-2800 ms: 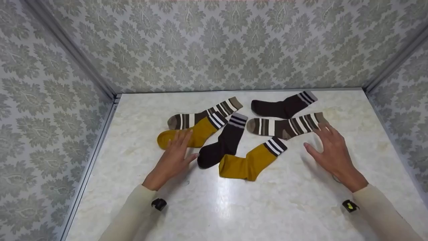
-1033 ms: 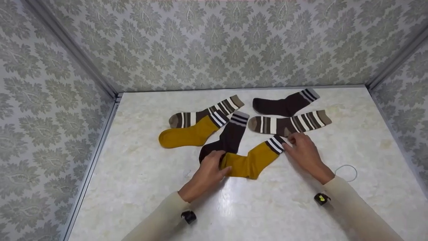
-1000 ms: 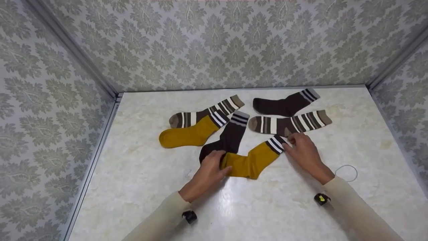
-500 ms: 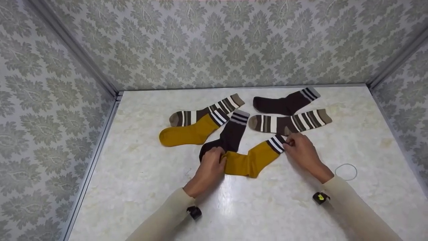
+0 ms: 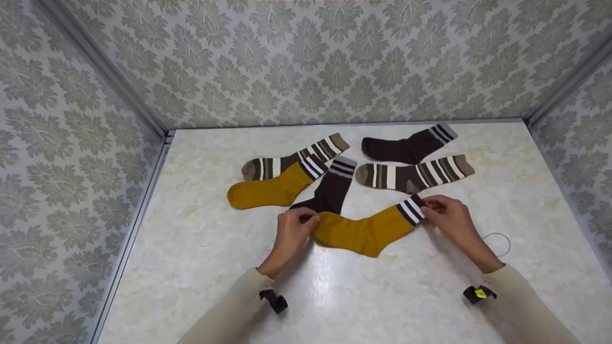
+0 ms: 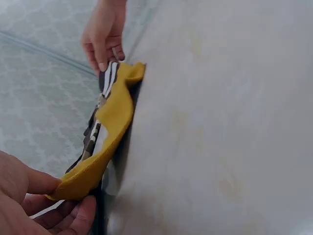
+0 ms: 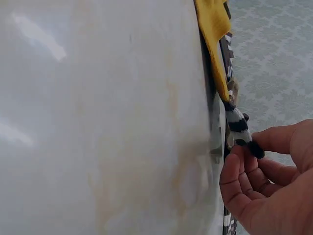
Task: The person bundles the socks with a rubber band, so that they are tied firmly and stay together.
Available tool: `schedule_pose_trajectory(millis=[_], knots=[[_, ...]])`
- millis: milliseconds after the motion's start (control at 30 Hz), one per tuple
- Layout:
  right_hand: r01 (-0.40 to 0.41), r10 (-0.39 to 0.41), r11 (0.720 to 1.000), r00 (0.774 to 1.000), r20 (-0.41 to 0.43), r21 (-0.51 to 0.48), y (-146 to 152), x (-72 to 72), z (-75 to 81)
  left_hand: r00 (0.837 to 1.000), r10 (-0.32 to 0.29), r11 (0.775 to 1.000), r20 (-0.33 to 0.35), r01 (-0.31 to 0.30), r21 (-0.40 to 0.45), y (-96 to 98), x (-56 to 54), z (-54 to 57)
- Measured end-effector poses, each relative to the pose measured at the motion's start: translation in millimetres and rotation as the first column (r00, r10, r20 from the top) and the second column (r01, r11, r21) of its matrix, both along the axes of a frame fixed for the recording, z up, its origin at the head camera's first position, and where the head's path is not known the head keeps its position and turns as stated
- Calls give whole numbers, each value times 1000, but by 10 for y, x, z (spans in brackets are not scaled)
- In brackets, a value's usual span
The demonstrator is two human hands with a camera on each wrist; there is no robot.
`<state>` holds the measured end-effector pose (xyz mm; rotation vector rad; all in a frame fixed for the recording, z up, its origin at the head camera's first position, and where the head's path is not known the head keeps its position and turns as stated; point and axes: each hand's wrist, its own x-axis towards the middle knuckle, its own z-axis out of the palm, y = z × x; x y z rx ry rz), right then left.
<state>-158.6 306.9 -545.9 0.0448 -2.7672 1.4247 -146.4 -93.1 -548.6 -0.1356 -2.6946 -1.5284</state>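
A mustard sock with a black-and-white striped cuff is stretched between my two hands, just above the table. My left hand pinches its toe; the left wrist view shows thumb and fingers on that mustard toe. At the cuff, my right hand pinches the dark edge, as the right wrist view shows at the striped cuff. Behind the left hand lies a dark sock with a grey cuff, its toe hidden. Another mustard sock lies left of it, overlapping a striped brown sock.
A second striped sock lies beyond the right hand, with a second dark sock behind it. A thin pale loop lies near the right wrist. Patterned walls border the white table at the back and sides.
Both hands have come from spread over the socks to the front mustard sock. They now pinch its toe and cuff; it has been lifted slightly and pulled straighter, its cuff moving right.
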Motion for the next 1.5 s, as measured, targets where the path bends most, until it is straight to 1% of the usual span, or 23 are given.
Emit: schedule_pose_trajectory(millis=[100, 233, 367, 467, 567, 633, 733, 800, 867, 967, 1067, 1200, 1400, 1500], knots=[[32, -31, 999, 999, 14, -42, 92, 99, 42, 998, 36, 998, 58, -39, 53, -13, -13, 30], [66, -65, 996, 998, 18, -53, 203, 205, 46, 993, 48, 996, 105, -56, 72, -9, -14, 58], [100, -98, 993, 995, 35, -66, 272, 304, 14, 990, 36, 995, 137, -48, 86, 1, 1, 45], [118, -114, 989, 992, 55, -86, 288, 386, -13, 986, 14, 994, 168, -31, 103, 1, 23, 27], [122, -118, 990, 991, 62, -71, 283, 461, -44, 979, -23, 993, 203, -2, 119, -12, 47, 7], [116, -113, 992, 992, 62, -52, 272, 499, -67, 980, -48, 995, 195, 30, 95, -24, 59, -7], [89, -87, 996, 994, 61, -20, 259, 534, -108, 987, -84, 996, 140, 81, 26, -41, 70, -48], [77, -77, 997, 996, 52, 6, 255, 545, -132, 990, -95, 995, 99, 99, -31, -47, 69, -75], [72, -74, 996, 997, 34, 44, 251, 550, -148, 992, -101, 992, 75, 107, -71, -49, 58, -100], [70, -71, 993, 997, 5, 100, 242, 536, -161, 994, -92, 988, 55, 98, -118, -56, 34, -123], [58, -58, 991, 998, -6, 123, 230, 514, -166, 996, -84, 984, 36, 89, -157, -67, 3, -129], [41, -41, 990, 999, -3, 133, 202, 488, -172, 997, -75, 981, 30, 79, -177, -91, -31, -122], [68, -65, 989, 998, -27, 130, 167, 456, -184, 997, -67, 979, 43, 74, -192, -114, -66, -111], [66, -60, 990, 997, -49, 128, 152, 469, -188, 998, -58, 976, 29, 63, -209, -105, -57, -111]])
